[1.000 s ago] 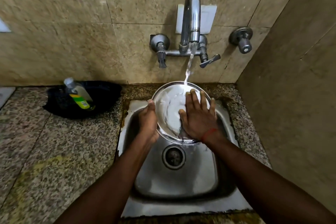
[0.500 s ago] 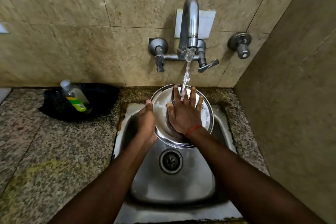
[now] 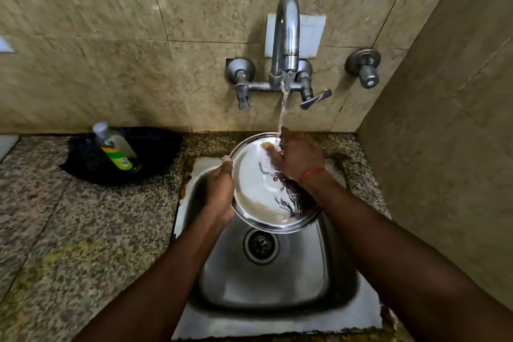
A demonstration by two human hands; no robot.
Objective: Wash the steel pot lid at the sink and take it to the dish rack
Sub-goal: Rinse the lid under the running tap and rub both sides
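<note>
Beige stone tiles line the wall and corner above a speckled granite counter (image 3: 69,225), with a steel sink (image 3: 277,280) set into it. Water runs from the wall tap (image 3: 287,36) onto the steel pot lid (image 3: 255,189), which I hold tilted over the basin above the drain (image 3: 261,246). My left hand (image 3: 219,191) grips its left rim; my right hand (image 3: 295,159) lies open and flat on its upper face, under the stream. A dish-soap bottle (image 3: 115,147) leans in a black tray (image 3: 150,147) on the counter to the left
</note>
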